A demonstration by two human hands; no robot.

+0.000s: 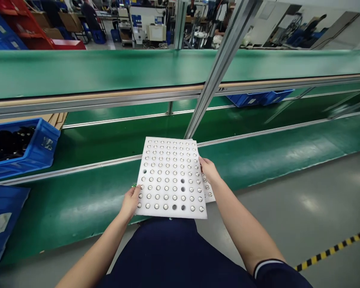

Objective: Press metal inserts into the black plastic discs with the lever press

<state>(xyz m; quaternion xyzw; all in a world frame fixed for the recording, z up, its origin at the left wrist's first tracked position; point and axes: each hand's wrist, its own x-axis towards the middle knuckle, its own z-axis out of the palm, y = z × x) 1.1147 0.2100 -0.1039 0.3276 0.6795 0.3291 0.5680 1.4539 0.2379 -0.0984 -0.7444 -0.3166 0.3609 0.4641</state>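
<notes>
A white foam tray is held in front of my body, filled with rows of small round metal parts. Several of its holes are bare and dark. My left hand grips the tray's left edge near the lower corner, thumb on top. On the opposite edge, my right hand grips it a little higher up. Part of a second white foam tray with similar metal parts sticks out beneath the first at the right. The fingers under the trays are hidden.
Ahead runs a green workbench with an upper green belt. A slanted metal post rises just beyond the tray. Blue bins stand at left, one with black parts. Yellow-black tape marks the floor. People work in the background.
</notes>
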